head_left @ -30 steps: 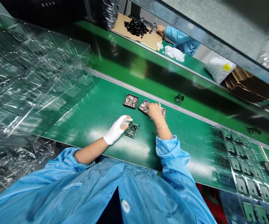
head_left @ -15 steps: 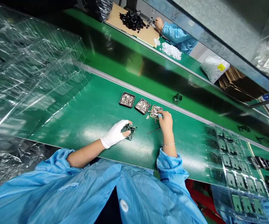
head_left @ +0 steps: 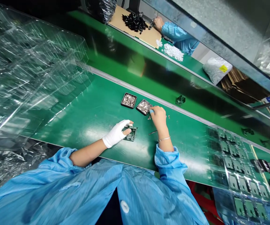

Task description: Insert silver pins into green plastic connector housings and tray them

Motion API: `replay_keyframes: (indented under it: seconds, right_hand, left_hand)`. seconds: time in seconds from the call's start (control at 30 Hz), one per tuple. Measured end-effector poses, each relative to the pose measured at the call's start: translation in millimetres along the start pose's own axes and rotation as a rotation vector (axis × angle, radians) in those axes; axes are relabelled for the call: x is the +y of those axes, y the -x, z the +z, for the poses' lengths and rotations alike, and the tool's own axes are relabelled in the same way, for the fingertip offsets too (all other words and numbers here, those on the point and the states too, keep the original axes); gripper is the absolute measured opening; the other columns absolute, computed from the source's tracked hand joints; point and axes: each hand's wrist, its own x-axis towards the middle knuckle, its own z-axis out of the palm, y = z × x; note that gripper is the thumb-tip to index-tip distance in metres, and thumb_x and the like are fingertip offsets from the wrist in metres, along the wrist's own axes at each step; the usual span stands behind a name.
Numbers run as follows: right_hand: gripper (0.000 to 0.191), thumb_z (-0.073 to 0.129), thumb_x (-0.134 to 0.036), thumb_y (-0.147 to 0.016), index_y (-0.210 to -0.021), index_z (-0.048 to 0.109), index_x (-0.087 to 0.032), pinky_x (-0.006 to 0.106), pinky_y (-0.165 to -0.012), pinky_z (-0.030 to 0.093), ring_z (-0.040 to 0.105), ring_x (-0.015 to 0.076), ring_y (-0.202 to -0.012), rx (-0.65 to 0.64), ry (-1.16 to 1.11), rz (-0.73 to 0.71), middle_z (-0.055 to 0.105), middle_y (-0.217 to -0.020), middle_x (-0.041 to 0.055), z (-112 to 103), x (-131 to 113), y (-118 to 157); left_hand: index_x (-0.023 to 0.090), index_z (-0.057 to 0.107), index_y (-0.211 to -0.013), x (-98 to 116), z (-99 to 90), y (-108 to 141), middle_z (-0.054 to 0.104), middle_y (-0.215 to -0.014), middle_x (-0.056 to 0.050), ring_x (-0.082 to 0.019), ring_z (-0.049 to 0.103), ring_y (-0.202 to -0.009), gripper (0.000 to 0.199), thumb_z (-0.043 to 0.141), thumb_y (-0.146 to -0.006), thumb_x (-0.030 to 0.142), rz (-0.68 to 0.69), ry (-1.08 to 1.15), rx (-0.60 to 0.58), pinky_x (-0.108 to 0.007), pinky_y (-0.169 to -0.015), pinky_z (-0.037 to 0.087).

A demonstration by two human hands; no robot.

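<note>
Head view: a green circuit board (head_left: 131,135) was held at its left side between the fingers and thumb of the white-gloved left hand (head_left: 116,134); whether it was lifted off the green worktop (head_left: 97,106) could not be told. Farther out and to the right of that grip, the ungloved right hand (head_left: 157,117) was curled narrow beside the right edge of a black tray (head_left: 141,112). Whether a part was pinched in its fingertips could not be told. Left of these fingertips, past the first, a second tray (head_left: 127,107) was seen; both were well filled with small silvery parts (head_left: 129,100), so plenty appeared to be left. Near the right wrist, a thin rod (head_left: 152,132) was laid down. The held board was judged unfinished. Well right of both hands, rows of boards (head_left: 239,207) were set in clear plastic; whether these were done or waiting could not be told.
</note>
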Motion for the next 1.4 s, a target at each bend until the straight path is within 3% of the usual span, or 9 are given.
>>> replay_keyframes:
  seconds: [0.17, 0.43, 0.5, 0.6, 0.7, 0.8, 0.97, 1.13, 1.4]
  right_hand:
    - [0.03, 0.047, -0.01, -0.083, -0.101, 0.071, -0.015, 0.048, -0.104, 0.029, 0.058, 0.0293, -0.104, -0.183, 0.191, -0.013, 0.07, -0.104, 0.0157, 10.8, -29.9, -26.3]
    - [0.031, 0.041, -0.009, -0.085, -0.102, 0.067, -0.012, 0.046, -0.101, 0.032, 0.061, 0.0283, -0.097, -0.128, 0.195, 0.019, 0.069, -0.099, 0.0169, 10.6, -32.2, -23.6]
    - [0.029, 0.041, -0.012, -0.086, -0.101, 0.065, -0.013, 0.043, -0.097, 0.036, 0.059, 0.0268, -0.096, -0.057, 0.111, 0.032, 0.068, -0.098, 0.0148, 7.4, -29.8, -15.0]
    - [0.02, 0.044, -0.02, -0.086, -0.09, 0.063, -0.017, 0.035, -0.083, 0.045, 0.058, 0.0212, -0.086, 0.091, -0.308, 0.021, 0.065, -0.092, 0.0089, 1.5, -29.6, 6.2]
    - [0.015, 0.05, -0.028, -0.084, -0.082, 0.062, -0.019, 0.029, -0.071, 0.047, 0.058, 0.0164, -0.075, 0.139, -0.763, -0.015, 0.064, -0.084, 0.0031, -2.1, -38.1, 34.3]
    - [0.01, 0.057, -0.028, -0.082, -0.079, 0.064, -0.021, 0.028, -0.069, 0.047, 0.059, 0.0152, -0.074, 0.107, -0.951, -0.109, 0.065, -0.08, 0.001, -1.5, -53.1, 58.9]
    - [0.009, 0.057, -0.022, -0.082, -0.078, 0.066, -0.021, 0.028, -0.069, 0.047, 0.059, 0.0148, -0.073, 0.089, -0.942, -0.193, 0.065, -0.077, 0.0012, 4.0, -72.5, 76.9]
    - [0.01, 0.054, -0.019, -0.081, -0.077, 0.063, -0.021, 0.029, -0.069, 0.048, 0.058, 0.0153, -0.073, 0.124, -0.878, -0.207, 0.064, -0.077, 0.0016, 8.3, -76.4, 82.2]
    - [0.009, 0.053, -0.021, -0.082, -0.083, 0.062, -0.021, 0.032, -0.077, 0.047, 0.059, 0.0171, -0.079, 0.058, -0.855, -0.226, 0.064, -0.083, 0.0036, 7.7, -73.4, 86.0]
  left_hand:
    - [0.016, 0.055, -0.109, 1.4, -3.1, -0.9, 0.067, -0.105, -0.013, -0.026, 0.064, -0.1, 0.057, 0.044, -0.085, 0.066, -0.079, 0.145, 0.073, -0.041, -0.095, 0.049]
    - [0.016, 0.056, -0.106, 1.4, -3.5, -3.0, 0.068, -0.104, -0.012, -0.026, 0.064, -0.101, 0.05, 0.046, -0.085, 0.06, -0.126, 0.166, 0.098, -0.042, -0.096, 0.049]
    - [0.016, 0.057, -0.106, -0.6, -2.9, -3.6, 0.068, -0.104, -0.012, -0.025, 0.065, -0.1, 0.046, 0.048, -0.084, 0.056, -0.132, 0.146, 0.106, -0.041, -0.094, 0.05]
    - [0.015, 0.058, -0.106, 0.0, -4.8, -4.9, 0.068, -0.104, -0.011, -0.023, 0.065, -0.096, 0.039, 0.052, -0.083, 0.047, -0.126, 0.098, 0.151, -0.039, -0.091, 0.052]
    - [0.016, 0.061, -0.101, 10.1, -8.7, -7.1, 0.066, -0.103, -0.008, -0.02, 0.064, -0.091, 0.029, 0.05, -0.084, 0.037, -0.067, 0.016, 0.211, -0.034, -0.087, 0.052]
    - [0.017, 0.062, -0.097, 24.9, -10.5, -9.9, 0.066, -0.096, -0.005, -0.017, 0.063, -0.084, 0.023, 0.051, -0.085, 0.034, 0.016, -0.078, 0.186, -0.029, -0.079, 0.053]
    - [0.018, 0.06, -0.079, 34.9, -8.5, -10.9, 0.061, -0.076, -0.002, -0.016, 0.059, -0.073, 0.017, 0.048, -0.087, 0.027, 0.178, -0.284, 0.161, -0.028, -0.07, 0.049]
    - [0.017, 0.059, -0.085, 33.2, -7.9, -4.5, 0.063, -0.081, -0.005, -0.018, 0.06, -0.078, 0.016, 0.045, -0.086, 0.023, 0.345, -0.412, 0.216, -0.03, -0.074, 0.049]
    - [0.016, 0.059, -0.074, 36.6, -10.6, -5.4, 0.063, -0.074, -0.006, -0.018, 0.058, -0.07, 0.034, 0.037, -0.096, 0.03, 0.421, -0.573, 0.185, -0.03, -0.068, 0.046]
